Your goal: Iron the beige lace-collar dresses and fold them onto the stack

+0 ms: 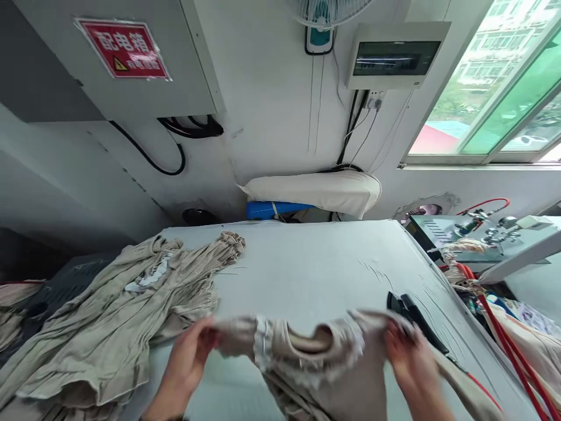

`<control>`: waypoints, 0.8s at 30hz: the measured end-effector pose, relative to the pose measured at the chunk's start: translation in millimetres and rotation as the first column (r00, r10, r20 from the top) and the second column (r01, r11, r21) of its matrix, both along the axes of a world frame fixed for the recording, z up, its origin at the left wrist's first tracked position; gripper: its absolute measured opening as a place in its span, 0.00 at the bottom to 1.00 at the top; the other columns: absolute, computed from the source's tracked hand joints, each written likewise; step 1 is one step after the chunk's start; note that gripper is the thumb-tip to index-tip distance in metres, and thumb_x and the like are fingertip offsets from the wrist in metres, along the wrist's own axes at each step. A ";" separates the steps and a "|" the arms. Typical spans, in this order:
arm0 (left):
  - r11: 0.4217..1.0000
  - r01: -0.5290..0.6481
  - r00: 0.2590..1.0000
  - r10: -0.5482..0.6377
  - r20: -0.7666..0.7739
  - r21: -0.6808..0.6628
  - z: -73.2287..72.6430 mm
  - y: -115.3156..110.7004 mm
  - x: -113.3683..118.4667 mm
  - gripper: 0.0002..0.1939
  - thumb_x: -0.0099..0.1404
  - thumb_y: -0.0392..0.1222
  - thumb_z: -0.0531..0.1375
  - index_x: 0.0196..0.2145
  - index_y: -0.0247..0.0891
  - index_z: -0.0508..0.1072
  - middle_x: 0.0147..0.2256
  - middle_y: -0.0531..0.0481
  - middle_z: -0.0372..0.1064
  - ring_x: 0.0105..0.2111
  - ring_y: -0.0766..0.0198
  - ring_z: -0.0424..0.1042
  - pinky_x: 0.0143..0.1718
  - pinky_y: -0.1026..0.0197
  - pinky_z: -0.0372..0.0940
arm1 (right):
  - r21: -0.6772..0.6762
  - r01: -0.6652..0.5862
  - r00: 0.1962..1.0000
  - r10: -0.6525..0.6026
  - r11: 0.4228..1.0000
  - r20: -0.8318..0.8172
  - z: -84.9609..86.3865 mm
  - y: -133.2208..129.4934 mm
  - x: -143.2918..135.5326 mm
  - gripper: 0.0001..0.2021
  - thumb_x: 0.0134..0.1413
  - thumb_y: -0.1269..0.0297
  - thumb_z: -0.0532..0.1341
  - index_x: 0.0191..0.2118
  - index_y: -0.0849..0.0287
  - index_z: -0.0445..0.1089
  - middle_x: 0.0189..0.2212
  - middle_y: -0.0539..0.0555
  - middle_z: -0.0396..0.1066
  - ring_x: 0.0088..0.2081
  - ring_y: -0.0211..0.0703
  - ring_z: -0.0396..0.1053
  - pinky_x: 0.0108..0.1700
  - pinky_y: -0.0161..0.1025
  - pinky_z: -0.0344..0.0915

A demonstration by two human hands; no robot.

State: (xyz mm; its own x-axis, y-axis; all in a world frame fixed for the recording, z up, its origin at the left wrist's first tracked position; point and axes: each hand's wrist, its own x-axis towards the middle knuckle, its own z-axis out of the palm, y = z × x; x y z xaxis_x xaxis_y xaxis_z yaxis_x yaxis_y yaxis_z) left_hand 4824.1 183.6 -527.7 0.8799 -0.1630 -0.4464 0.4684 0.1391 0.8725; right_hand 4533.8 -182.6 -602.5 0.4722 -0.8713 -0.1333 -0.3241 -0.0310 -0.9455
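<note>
A beige ruffled garment with a round neckline and pale frilly trim hangs stretched between my two hands, low over the table. My left hand is closed on one sleeve end. On the other side, my right hand grips the opposite sleeve, slightly blurred by motion. The lower part of the garment runs out of the frame. To the left lies a heap of similar beige clothes, with a whitish patch on top. Just beyond my right hand rests a black long-handled tool with a red cord.
The white-covered table spans the middle. Right of it stand a metal machine with valves, and red hoses. A beige padded roll sits behind the table's back edge. Above are an electrical cabinet, a fan and a window.
</note>
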 end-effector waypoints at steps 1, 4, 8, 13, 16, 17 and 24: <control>0.999 -0.035 0.997 0.036 0.061 -0.021 10.0 -14.6 5.8 0.15 0.52 0.43 0.71 0.35 0.36 0.73 0.31 0.51 0.77 0.30 0.61 0.76 0.34 0.60 0.73 | 0.045 0.063 0.994 -0.067 0.997 0.092 0.8 -8.0 19.9 0.32 0.68 0.37 0.51 0.65 0.55 0.63 0.58 0.60 0.72 0.51 0.49 0.75 0.51 0.52 0.77; 0.989 0.060 0.939 -0.102 0.327 0.137 3.5 -36.2 5.0 0.20 0.61 0.51 0.67 0.45 0.35 0.76 0.46 0.41 0.79 0.49 0.53 0.78 0.54 0.54 0.72 | 0.040 -0.003 0.977 -0.006 0.999 0.214 -16.4 2.0 60.1 0.38 0.59 0.32 0.57 0.63 0.56 0.66 0.57 0.60 0.73 0.52 0.52 0.75 0.53 0.51 0.74; 0.730 0.273 0.732 -0.581 0.357 0.626 -74.3 9.7 -41.7 0.22 0.63 0.52 0.62 0.51 0.40 0.78 0.54 0.42 0.75 0.55 0.49 0.74 0.60 0.49 0.69 | -0.248 -0.235 0.972 0.228 0.940 -0.054 -104.5 57.9 3.0 0.31 0.53 0.37 0.65 0.58 0.50 0.72 0.55 0.58 0.72 0.55 0.58 0.72 0.59 0.54 0.70; 0.344 0.280 0.620 -0.777 0.104 0.896 -150.0 40.2 -91.6 0.36 0.59 0.36 0.58 0.66 0.48 0.67 0.67 0.48 0.62 0.64 0.54 0.66 0.60 0.58 0.67 | -0.318 -0.054 0.962 -0.036 0.946 -0.272 -189.1 86.0 -91.0 0.41 0.47 0.25 0.58 0.53 0.56 0.74 0.50 0.66 0.74 0.54 0.68 0.72 0.60 0.63 0.67; 0.182 0.252 0.605 -0.796 -0.008 0.950 -148.3 16.5 -85.7 0.31 0.61 0.32 0.53 0.61 0.43 0.70 0.62 0.44 0.66 0.54 0.58 0.74 0.49 0.61 0.70 | -0.208 -0.055 0.900 -0.042 0.977 -0.434 -164.1 74.8 -62.3 0.39 0.47 0.25 0.57 0.47 0.55 0.77 0.47 0.66 0.76 0.53 0.69 0.72 0.56 0.61 0.69; 0.188 0.261 0.589 -0.808 -0.001 0.947 -141.9 10.5 -79.1 0.29 0.61 0.31 0.52 0.58 0.42 0.72 0.59 0.44 0.67 0.50 0.58 0.75 0.47 0.62 0.69 | -0.141 -0.063 0.891 -0.008 0.988 -0.454 -148.5 69.3 -45.5 0.37 0.47 0.25 0.57 0.42 0.56 0.77 0.45 0.67 0.77 0.50 0.69 0.73 0.53 0.59 0.70; 0.641 0.292 0.738 -0.623 0.259 0.710 -71.1 66.2 -28.4 0.20 0.60 0.48 0.55 0.43 0.40 0.82 0.48 0.40 0.77 0.50 0.48 0.76 0.45 0.57 0.74 | 0.122 -0.158 0.972 0.177 0.980 -0.157 -68.0 45.9 -47.2 0.33 0.43 0.26 0.62 0.37 0.54 0.70 0.27 0.53 0.78 0.30 0.49 0.75 0.31 0.38 0.67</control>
State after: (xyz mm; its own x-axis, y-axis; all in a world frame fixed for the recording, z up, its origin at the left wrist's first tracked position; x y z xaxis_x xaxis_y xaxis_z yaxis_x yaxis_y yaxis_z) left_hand 4795.7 249.8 -598.8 0.8732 -0.4530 -0.1799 -0.1447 -0.5933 0.7919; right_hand 4486.6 -136.6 -670.6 0.5737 -0.7579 -0.3105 -0.4753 0.0007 -0.8798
